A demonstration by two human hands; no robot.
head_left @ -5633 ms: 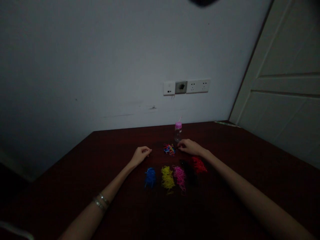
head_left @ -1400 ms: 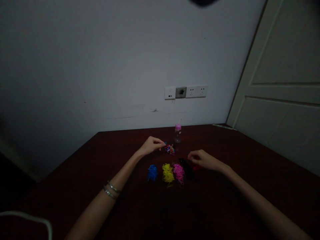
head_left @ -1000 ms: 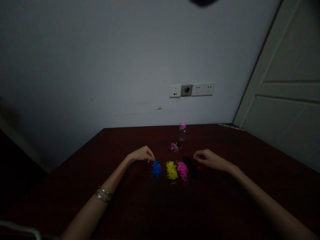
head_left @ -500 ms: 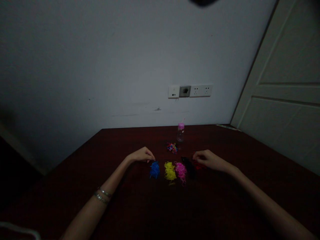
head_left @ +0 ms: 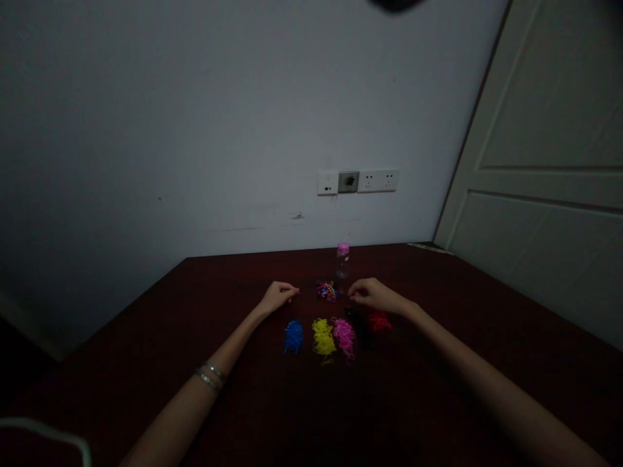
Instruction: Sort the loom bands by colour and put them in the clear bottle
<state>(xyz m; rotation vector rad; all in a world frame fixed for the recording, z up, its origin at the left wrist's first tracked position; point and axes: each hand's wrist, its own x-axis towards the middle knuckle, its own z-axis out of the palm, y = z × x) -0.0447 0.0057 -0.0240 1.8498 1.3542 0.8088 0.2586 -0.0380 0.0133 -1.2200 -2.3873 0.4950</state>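
A small mixed heap of coloured rubber bands [head_left: 326,291] lies between my two hands. To its left is my left hand [head_left: 279,296], fingers pinched together, above and left of a blue pile of bands [head_left: 293,337]. On the heap's right, my right hand [head_left: 378,295] has curled, closed fingers over the far side of a black pile [head_left: 359,326] and a red pile [head_left: 379,320]. Anything in either pinch is too small to make out. A yellow pile [head_left: 323,338] and a pink pile [head_left: 345,337] lie nearer me.
Behind the mixed heap stands a clear bottle [head_left: 342,261] with a pink lid. The dark red table [head_left: 253,266] meets a wall carrying sockets [head_left: 378,181]. A pale door [head_left: 530,175] is at the right. A whitish cord [head_left: 46,428] shows at lower left.
My left hand has moved away from the blue pile toward the mixed heap. My right hand has left the red pile and moved left, also toward the heap. The view has shifted slightly.
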